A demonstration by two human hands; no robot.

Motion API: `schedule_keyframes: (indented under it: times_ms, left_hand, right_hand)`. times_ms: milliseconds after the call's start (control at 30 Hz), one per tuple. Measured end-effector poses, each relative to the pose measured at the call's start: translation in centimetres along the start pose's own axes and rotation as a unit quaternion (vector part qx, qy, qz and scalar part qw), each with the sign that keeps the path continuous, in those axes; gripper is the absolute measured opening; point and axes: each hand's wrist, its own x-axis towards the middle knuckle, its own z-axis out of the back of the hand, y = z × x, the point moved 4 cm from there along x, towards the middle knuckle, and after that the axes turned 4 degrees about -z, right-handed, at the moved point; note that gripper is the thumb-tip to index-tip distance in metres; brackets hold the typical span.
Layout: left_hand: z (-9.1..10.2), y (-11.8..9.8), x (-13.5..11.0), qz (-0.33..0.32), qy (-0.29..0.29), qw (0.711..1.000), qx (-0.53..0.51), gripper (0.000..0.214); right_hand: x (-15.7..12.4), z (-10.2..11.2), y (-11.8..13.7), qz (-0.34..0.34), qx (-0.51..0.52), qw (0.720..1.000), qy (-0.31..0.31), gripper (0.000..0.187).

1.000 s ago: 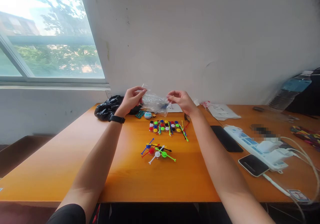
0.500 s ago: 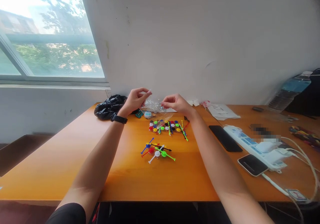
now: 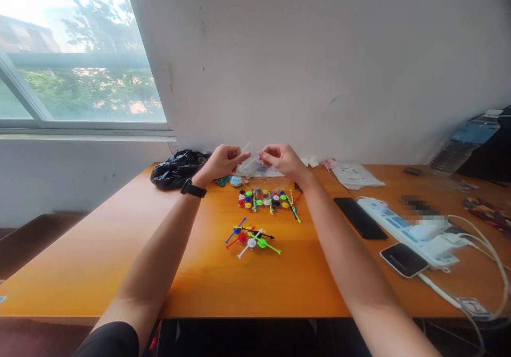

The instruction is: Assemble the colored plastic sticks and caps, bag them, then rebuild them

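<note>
My left hand [image 3: 228, 161], with a black band on the wrist, is raised over the back of the table. Its thumb and forefinger pinch a thin pale strip [image 3: 246, 146], too small to name. A short gap away, my right hand [image 3: 282, 160] has thumb and fingertips pressed together; what they hold, if anything, cannot be made out. Behind and below the hands lies crumpled clear plastic [image 3: 252, 168]. Nearer to me sit colourful round pieces [image 3: 259, 203] in rows, with thin arrows among them. Closer still is a group of arrow spinners [image 3: 251, 243] in several colours.
A black plastic bag [image 3: 175, 172] and a small round tin [image 3: 236, 181] are at the back left. On the right are a black phone [image 3: 359, 218], a white power strip [image 3: 393, 224] with cables, a white-edged device [image 3: 404, 261], papers [image 3: 355, 175] and a large bottle [image 3: 463, 141].
Both hands have come closer together, the left moving right and turning its thumb forward. The pale strip shows more clearly above the left fingertips. The pieces on the table stay put.
</note>
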Motion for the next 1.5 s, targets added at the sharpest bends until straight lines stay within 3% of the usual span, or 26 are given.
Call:
schedule_keyframes:
  times_ms: [200, 367, 533, 700, 933, 1133, 1367, 1500]
  left_hand:
    - [1.8, 1.6, -0.1, 0.024, -0.091, 0.993, 0.066, 0.060]
    - [2.9, 2.6, -0.2, 0.018, -0.113, 0.987, 0.111, 0.063]
    - [3.2, 2.1, -0.5, 0.021, -0.060, 0.997, 0.036, 0.054]
    - [2.9, 1.2, -0.7, 0.011, 0.005, 0.998, -0.067, 0.038]
    - [2.9, 0.8, -0.7, 0.003, -0.038, 0.995, -0.088, 0.035]
    - [2.0, 0.5, -0.8, 0.038, 0.023, 0.997, -0.068, 0.032]
    - [2.6, 1.6, -0.5, 0.036, -0.047, 0.994, -0.088, 0.040]
    - [3.1, 1.5, -0.7, 0.028, -0.055, 0.989, -0.137, 0.042]
  right_hand:
    - [-0.4, 1.3, -2.0, -0.076, -0.042, 0.984, 0.156, 0.046]
    - [-0.3, 2.1, -1.7, -0.075, -0.023, 0.990, 0.117, 0.043]
    - [-0.4, 2.1, -1.4, -0.085, -0.007, 0.992, 0.093, 0.045]
    - [-0.5, 1.8, -2.1, -0.084, -0.021, 0.985, 0.150, 0.041]
    - [-0.7, 2.1, -2.1, -0.081, -0.036, 0.985, 0.149, 0.038]
    - [-0.9, 1.8, -2.1, -0.096, -0.053, 0.979, 0.169, 0.031]
    - [-0.9, 2.0, -1.9, -0.079, -0.011, 0.983, 0.164, 0.035]
    - [-0.6, 2.4, -2.1, -0.057, 0.057, 0.992, 0.100, 0.041]
